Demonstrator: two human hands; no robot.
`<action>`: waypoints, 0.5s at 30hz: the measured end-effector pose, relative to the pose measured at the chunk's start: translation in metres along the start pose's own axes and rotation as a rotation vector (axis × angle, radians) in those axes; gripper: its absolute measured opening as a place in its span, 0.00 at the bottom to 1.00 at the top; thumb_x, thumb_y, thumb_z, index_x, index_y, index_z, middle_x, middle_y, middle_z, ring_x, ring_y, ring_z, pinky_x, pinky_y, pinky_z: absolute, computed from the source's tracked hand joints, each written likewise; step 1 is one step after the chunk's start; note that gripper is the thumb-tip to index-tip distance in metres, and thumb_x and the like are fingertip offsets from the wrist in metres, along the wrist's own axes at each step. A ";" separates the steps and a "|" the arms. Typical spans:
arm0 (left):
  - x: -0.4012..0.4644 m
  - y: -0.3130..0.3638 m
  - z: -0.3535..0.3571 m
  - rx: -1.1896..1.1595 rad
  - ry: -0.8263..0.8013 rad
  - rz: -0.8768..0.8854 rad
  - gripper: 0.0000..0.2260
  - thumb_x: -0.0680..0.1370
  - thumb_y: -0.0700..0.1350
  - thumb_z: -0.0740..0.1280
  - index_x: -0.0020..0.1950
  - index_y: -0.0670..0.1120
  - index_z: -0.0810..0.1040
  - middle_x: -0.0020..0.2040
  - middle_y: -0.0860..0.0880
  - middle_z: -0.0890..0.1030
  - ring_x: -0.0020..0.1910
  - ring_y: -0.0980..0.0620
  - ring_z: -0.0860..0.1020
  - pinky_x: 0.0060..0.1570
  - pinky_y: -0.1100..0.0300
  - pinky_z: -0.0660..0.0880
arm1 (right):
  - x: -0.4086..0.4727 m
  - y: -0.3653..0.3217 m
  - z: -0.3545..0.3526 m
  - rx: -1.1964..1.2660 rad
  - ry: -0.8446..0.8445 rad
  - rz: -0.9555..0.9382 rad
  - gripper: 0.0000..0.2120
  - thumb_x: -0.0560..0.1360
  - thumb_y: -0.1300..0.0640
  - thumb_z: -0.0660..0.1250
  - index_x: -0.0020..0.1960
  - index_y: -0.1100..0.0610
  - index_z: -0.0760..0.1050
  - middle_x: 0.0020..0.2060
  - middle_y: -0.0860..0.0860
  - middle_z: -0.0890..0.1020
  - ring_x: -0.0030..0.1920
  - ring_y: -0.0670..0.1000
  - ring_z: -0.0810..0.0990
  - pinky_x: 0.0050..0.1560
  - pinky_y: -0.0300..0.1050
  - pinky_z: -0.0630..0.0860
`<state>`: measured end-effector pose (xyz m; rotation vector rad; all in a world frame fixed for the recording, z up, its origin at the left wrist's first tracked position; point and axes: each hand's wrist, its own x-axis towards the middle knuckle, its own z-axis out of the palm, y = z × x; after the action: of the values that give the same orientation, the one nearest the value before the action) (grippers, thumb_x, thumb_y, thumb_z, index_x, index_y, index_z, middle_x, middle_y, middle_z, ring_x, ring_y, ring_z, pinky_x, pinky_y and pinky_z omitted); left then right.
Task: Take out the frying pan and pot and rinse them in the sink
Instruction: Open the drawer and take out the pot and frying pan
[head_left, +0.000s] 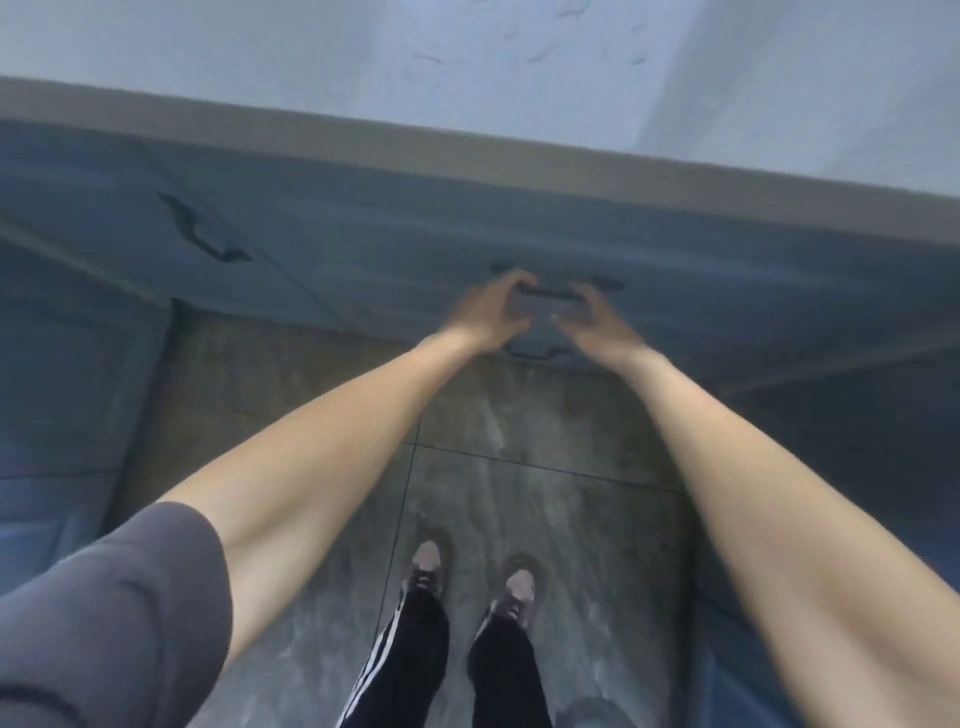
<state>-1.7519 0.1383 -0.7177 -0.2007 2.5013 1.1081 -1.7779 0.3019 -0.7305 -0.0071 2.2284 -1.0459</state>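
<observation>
Both arms reach forward to the blue cabinet front (363, 249) under the pale desk (519, 156). The left hand (488, 312) and the right hand (597, 325) sit at either end of a dark handle (545, 294); the left fingers (511, 283) curl over it, while blur leaves it unclear whether the right ones are clamped or only touching. A second handle (530, 353) shows just below, another (202, 228) off to the left. No frying pan, pot or sink is in view, so they are presumably shut away. The task looks barely begun: opening, taking out and rinsing all remain
</observation>
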 end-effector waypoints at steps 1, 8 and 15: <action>0.007 -0.001 0.000 0.001 0.003 0.015 0.16 0.74 0.40 0.68 0.61 0.45 0.75 0.56 0.45 0.81 0.55 0.48 0.78 0.50 0.62 0.68 | 0.006 0.002 -0.001 -0.043 0.015 -0.021 0.19 0.80 0.52 0.60 0.69 0.54 0.64 0.58 0.52 0.75 0.63 0.54 0.73 0.46 0.36 0.62; 0.022 -0.009 0.003 -0.152 0.122 0.081 0.06 0.74 0.44 0.70 0.47 0.43 0.82 0.40 0.52 0.80 0.40 0.57 0.75 0.35 0.81 0.64 | 0.017 0.009 0.006 -0.024 0.219 -0.118 0.11 0.81 0.55 0.58 0.55 0.60 0.75 0.51 0.57 0.80 0.52 0.55 0.78 0.47 0.41 0.66; 0.005 -0.012 0.012 -0.205 0.129 0.090 0.05 0.75 0.43 0.69 0.48 0.44 0.82 0.42 0.50 0.82 0.40 0.57 0.76 0.40 0.73 0.69 | 0.001 0.010 0.016 0.030 0.264 -0.051 0.10 0.80 0.55 0.59 0.53 0.57 0.76 0.46 0.48 0.77 0.47 0.48 0.75 0.43 0.38 0.63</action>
<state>-1.7499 0.1388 -0.7355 -0.2255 2.5278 1.4321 -1.7668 0.2973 -0.7458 0.0927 2.4589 -1.1651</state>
